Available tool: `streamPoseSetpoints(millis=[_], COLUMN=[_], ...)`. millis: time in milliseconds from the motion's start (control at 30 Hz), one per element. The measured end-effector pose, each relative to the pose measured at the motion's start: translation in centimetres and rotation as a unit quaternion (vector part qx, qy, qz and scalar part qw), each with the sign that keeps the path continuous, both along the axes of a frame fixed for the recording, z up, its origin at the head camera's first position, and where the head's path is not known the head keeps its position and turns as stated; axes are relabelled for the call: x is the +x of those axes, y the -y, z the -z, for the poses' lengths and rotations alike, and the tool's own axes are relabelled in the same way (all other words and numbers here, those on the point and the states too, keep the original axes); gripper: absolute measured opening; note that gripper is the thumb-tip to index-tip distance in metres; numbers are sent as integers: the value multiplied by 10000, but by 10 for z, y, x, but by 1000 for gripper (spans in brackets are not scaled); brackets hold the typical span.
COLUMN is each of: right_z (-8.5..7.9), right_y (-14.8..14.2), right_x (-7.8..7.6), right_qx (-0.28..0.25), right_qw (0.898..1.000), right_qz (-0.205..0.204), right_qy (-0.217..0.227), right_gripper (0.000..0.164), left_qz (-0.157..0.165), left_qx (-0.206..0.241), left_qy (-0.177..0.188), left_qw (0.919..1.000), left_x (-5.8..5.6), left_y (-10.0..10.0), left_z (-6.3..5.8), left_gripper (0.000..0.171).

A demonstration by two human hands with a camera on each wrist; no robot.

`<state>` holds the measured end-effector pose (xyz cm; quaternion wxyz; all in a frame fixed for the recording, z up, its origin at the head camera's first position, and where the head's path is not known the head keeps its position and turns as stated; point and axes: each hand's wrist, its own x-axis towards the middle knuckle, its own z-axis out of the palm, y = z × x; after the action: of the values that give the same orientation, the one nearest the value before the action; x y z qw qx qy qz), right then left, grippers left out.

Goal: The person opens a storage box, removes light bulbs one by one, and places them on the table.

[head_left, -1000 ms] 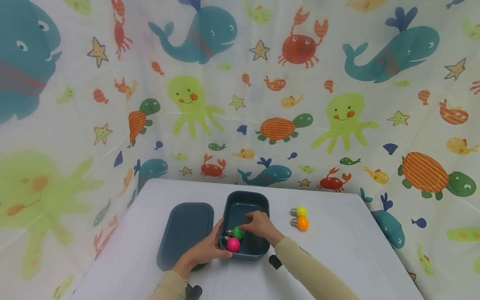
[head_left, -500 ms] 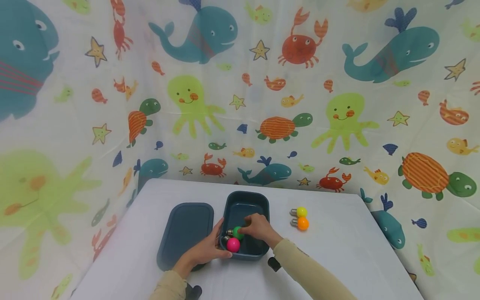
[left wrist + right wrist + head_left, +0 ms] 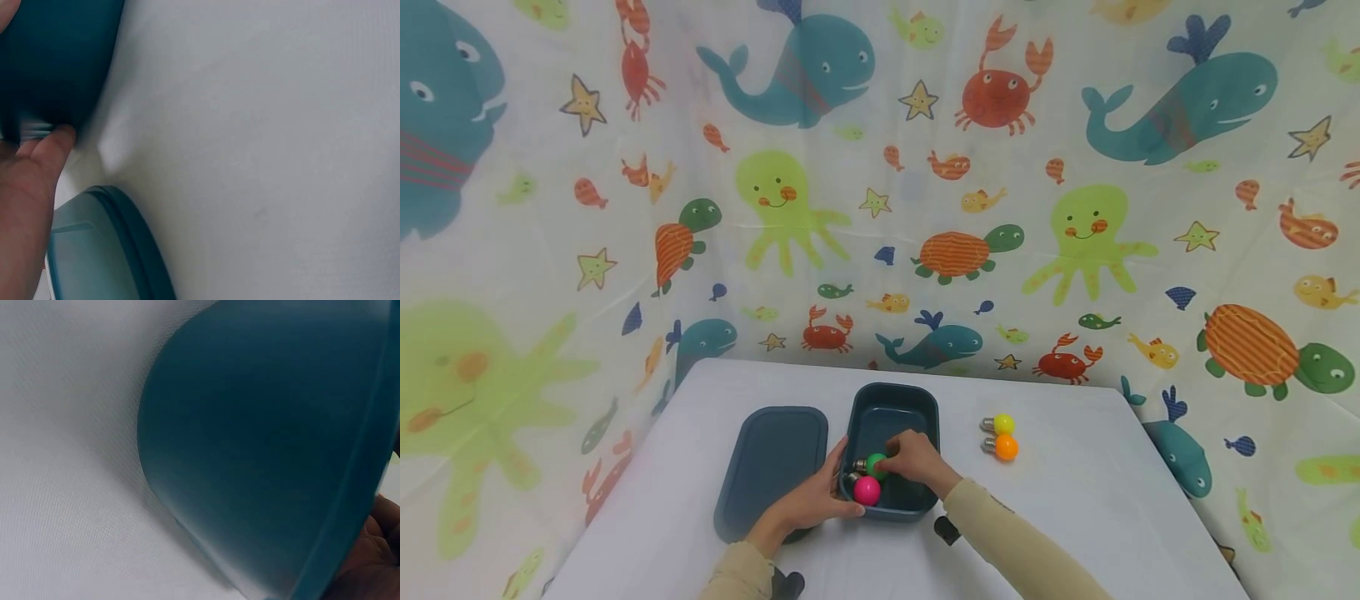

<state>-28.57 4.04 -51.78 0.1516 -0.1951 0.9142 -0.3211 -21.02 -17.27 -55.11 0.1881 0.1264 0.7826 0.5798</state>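
Note:
A dark blue rectangular container (image 3: 886,417) stands near the middle of the white table in the head view. My left hand (image 3: 811,502) holds its near left corner, fingers along the left wall and thumb at the front. Inside, my right hand (image 3: 917,458) pinches a green light bulb (image 3: 875,466) at its round end; the bulb's metal screw base points left. A pink light bulb (image 3: 867,491) lies just in front of the green one, in the near left corner. In the right wrist view the container's wall (image 3: 250,444) hides most of the right hand.
A dark blue lid (image 3: 775,467) lies flat on the table left of the container. To the right, a yellow light bulb (image 3: 1004,425) and an orange light bulb (image 3: 1007,448) lie side by side. Behind the table (image 3: 1075,500) hangs a curtain with sea animals.
My right hand has shifted slightly down and left, staying on the green light bulb. The left hand, container and other light bulbs look the same.

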Motion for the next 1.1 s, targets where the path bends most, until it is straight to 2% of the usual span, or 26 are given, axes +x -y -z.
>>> streamPoseSetpoints(millis=[200,533,800,1100], right_z=[1,5,4,4], right_y=[2,5,5,4], right_x=[0,3,4,3], right_qx=[-42,-9,-47,-275], right_qw=[9999,9999,10000,9992], right_qz=[32,-93,-55,58], right_qy=[92,-74,-34,-298], right_gripper=[47,37,36,36], left_qz=[1,-6,-11,-51], left_qx=[4,55,44,138], left_qy=[-24,-25,-17,81], left_qw=[10000,10000,10000,9999], left_x=[0,1,1,1], left_y=[0,-1,-2,-2], left_z=[2,1,2,0], left_gripper=[114,113,113,112])
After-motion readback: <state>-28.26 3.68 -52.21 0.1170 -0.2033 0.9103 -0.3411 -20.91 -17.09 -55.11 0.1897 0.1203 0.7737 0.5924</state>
